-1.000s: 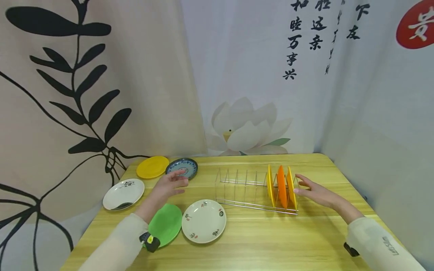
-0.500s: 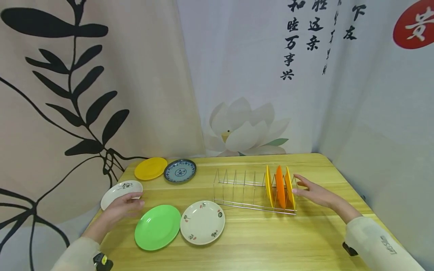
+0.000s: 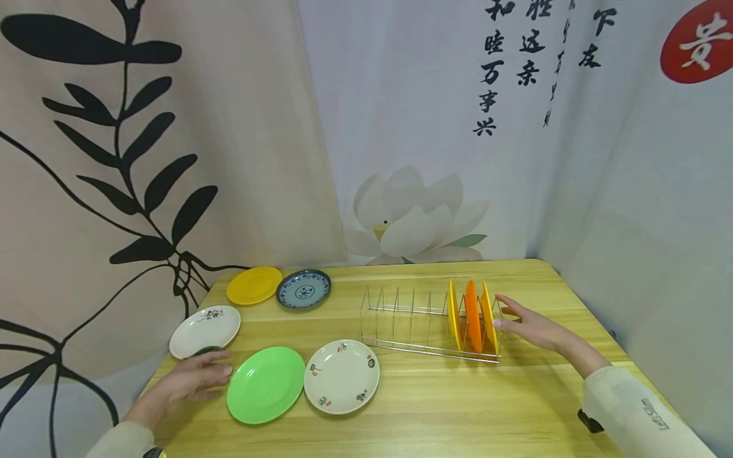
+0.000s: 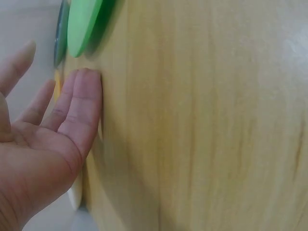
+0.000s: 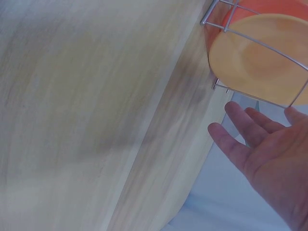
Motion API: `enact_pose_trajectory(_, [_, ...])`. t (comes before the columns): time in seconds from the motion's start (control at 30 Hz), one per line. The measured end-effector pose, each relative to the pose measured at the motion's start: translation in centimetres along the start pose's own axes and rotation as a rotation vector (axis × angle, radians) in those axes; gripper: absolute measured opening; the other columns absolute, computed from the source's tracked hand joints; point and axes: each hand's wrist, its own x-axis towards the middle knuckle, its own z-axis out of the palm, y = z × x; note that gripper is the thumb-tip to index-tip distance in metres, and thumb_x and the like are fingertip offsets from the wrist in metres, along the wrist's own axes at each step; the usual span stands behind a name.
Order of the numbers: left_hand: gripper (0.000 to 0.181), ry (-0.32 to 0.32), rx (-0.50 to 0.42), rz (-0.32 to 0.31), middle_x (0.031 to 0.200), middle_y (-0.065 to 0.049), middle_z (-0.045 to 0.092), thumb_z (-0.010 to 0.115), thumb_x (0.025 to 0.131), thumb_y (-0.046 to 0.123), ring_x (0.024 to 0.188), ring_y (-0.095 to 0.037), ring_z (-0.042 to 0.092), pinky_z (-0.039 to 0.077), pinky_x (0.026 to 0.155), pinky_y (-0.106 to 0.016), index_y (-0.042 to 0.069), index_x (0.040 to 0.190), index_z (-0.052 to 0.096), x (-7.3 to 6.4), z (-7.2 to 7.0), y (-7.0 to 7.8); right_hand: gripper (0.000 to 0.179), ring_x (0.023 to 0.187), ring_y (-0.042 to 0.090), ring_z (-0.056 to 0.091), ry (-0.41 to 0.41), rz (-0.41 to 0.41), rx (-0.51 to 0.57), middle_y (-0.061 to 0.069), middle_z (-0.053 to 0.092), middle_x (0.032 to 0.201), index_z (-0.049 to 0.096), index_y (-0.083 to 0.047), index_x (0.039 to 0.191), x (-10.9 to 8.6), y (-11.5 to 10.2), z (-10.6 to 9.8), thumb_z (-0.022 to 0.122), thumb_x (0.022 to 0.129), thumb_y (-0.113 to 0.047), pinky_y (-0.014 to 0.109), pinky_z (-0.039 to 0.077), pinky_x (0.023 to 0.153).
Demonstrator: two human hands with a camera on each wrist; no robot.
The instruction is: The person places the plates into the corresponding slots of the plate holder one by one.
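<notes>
My left hand (image 3: 191, 380) is low over the table's left side, between the green plate (image 3: 266, 385) and the white oval plate (image 3: 205, 331). Its fingers are extended and hold nothing; in the left wrist view they point toward the green plate's rim. At the right end of the wire dish rack (image 3: 409, 348), my right hand (image 3: 529, 326) stays beside the outermost yellow plate (image 3: 491, 318) with loosely spread fingers. Whether its thumb touches the rack cannot be made out. An orange plate (image 3: 473, 316) and another yellow plate (image 3: 455, 315) stand upright in the rack.
A white plate with small printed motifs (image 3: 342, 376) lies right of the green one. Farther back lie a flat yellow plate (image 3: 254, 285) and a blue patterned plate (image 3: 304, 289). Curtains hang behind the wooden table (image 3: 435, 407) and along its sides.
From above the green plate, my left hand has swung left past the white oval plate, then come down nearer to me. The right hand has stayed at the rack.
</notes>
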Motion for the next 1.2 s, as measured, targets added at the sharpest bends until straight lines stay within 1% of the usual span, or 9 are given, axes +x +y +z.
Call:
enact_pose_trajectory(0.17, [0.071, -0.032, -0.025, 0.022, 0.131, -0.019, 0.056, 0.060, 0.100, 0.017, 0.107, -0.024, 0.061, 0.054, 0.092, -0.049, -0.012, 0.149, 0.019, 0.1, 0.2, -0.7, 0.080, 0.132, 0.059, 0.033, -0.004, 0.002, 0.006, 0.037, 0.024, 0.152, 0.009, -0.009, 0.159, 0.0, 0.0, 0.0, 0.050, 0.102, -0.045, 0.073, 0.035, 0.098])
enact_pose_trajectory(0.4, [0.070, -0.043, -0.017, 0.034, 0.137, -0.030, 0.047, 0.062, 0.098, 0.014, 0.104, -0.023, 0.062, 0.055, 0.088, -0.047, -0.013, 0.148, 0.021, 0.3, 1.0, -0.6, 0.080, 0.132, 0.059, 0.033, 0.001, 0.005, -0.011, 0.037, 0.025, 0.152, 0.009, -0.008, 0.159, -0.1, -0.1, -0.1, 0.050, 0.101, -0.046, 0.074, 0.035, 0.097])
enact_pose_trajectory(0.6, [0.070, -0.027, -0.024, 0.032, 0.126, -0.019, 0.057, 0.065, 0.095, 0.011, 0.099, -0.023, 0.064, 0.056, 0.086, -0.042, -0.014, 0.147, 0.024, 0.5, 1.5, -0.4, 0.080, 0.133, 0.060, 0.030, 0.004, 0.011, -0.018, 0.036, 0.026, 0.152, 0.010, -0.008, 0.159, 0.0, -0.1, 0.0, 0.050, 0.101, -0.046, 0.074, 0.034, 0.097])
enact_pose_trajectory(0.63, [0.070, -0.021, -0.024, 0.028, 0.126, -0.019, 0.057, 0.065, 0.095, 0.012, 0.098, -0.023, 0.064, 0.056, 0.086, -0.042, -0.014, 0.147, 0.025, 0.5, 1.5, -0.3, 0.080, 0.133, 0.060, 0.030, 0.003, 0.013, -0.017, 0.036, 0.025, 0.152, 0.010, -0.008, 0.159, 0.0, -0.1, 0.0, 0.050, 0.101, -0.046, 0.074, 0.034, 0.097])
enact_pose_trajectory(0.77, [0.067, 0.004, -0.016, 0.025, 0.133, -0.031, 0.048, 0.067, 0.093, 0.011, 0.101, -0.022, 0.063, 0.056, 0.088, -0.043, -0.014, 0.145, 0.031, 0.6, 1.8, -0.3, 0.080, 0.134, 0.059, 0.030, 0.001, 0.016, -0.012, 0.036, 0.025, 0.152, 0.010, -0.008, 0.159, 0.0, -0.2, 0.0, 0.050, 0.101, -0.046, 0.074, 0.034, 0.097])
enact_pose_trajectory(0.83, [0.065, 0.010, -0.019, 0.028, 0.137, -0.035, 0.044, 0.069, 0.092, 0.009, 0.101, -0.022, 0.063, 0.056, 0.088, -0.043, -0.014, 0.143, 0.036, 0.6, 1.8, -0.3, 0.080, 0.134, 0.060, 0.030, 0.001, 0.014, -0.011, 0.036, 0.025, 0.152, 0.010, -0.008, 0.159, 0.0, -0.2, 0.0, 0.050, 0.101, -0.046, 0.074, 0.034, 0.097])
enact_pose_trajectory(0.9, [0.063, 0.003, -0.034, 0.032, 0.135, -0.033, 0.047, 0.069, 0.090, 0.006, 0.101, -0.023, 0.064, 0.056, 0.089, -0.045, -0.014, 0.142, 0.039, 0.7, 1.8, -0.4, 0.080, 0.134, 0.060, 0.029, 0.001, 0.011, -0.013, 0.036, 0.025, 0.152, 0.010, -0.007, 0.159, -0.1, -0.1, 0.0, 0.050, 0.101, -0.046, 0.074, 0.034, 0.097])
enact_pose_trajectory(1.03, [0.063, -0.012, -0.043, 0.040, 0.122, -0.019, 0.061, 0.068, 0.090, 0.003, 0.097, -0.026, 0.066, 0.057, 0.087, -0.044, -0.017, 0.140, 0.037, 0.9, 1.7, -0.5, 0.080, 0.133, 0.060, 0.030, -0.001, 0.005, -0.002, 0.037, 0.024, 0.152, 0.009, -0.006, 0.159, 0.0, -0.1, 0.0, 0.050, 0.102, -0.045, 0.074, 0.034, 0.097])
enact_pose_trajectory(1.2, [0.063, 0.002, -0.032, 0.050, 0.120, -0.019, 0.062, 0.067, 0.090, 0.001, 0.096, -0.025, 0.067, 0.058, 0.085, -0.043, -0.021, 0.139, 0.034, 0.8, 1.4, -0.5, 0.080, 0.133, 0.060, 0.031, -0.004, 0.001, 0.001, 0.037, 0.023, 0.152, 0.009, -0.007, 0.159, 0.0, 0.1, 0.0, 0.049, 0.102, -0.045, 0.073, 0.036, 0.097])
